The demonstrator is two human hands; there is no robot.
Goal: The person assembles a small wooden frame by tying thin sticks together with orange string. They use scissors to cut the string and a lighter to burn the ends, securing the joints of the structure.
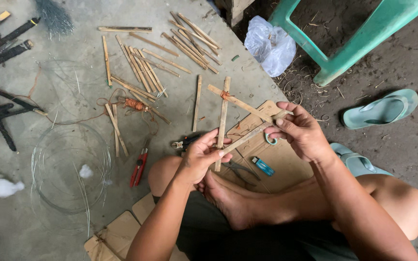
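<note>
I hold a small frame of thin bamboo sticks (224, 108) over my crossed legs. The sticks form a rough triangle, bound at the top corner with orange-brown string (224, 95). My left hand (201, 157) pinches the lower corner where two sticks meet. My right hand (300, 130) grips the right corner, fingers closed on the crossing sticks.
Many loose bamboo sticks (146, 67) lie on the concrete floor ahead. A string spool (134, 104), red-handled pliers (139, 166), coiled wire (68, 166), a blue lighter (263, 166), cardboard (286, 159), a plastic bag (271, 46), a green stool (349, 34) and sandals (380, 109) surround me.
</note>
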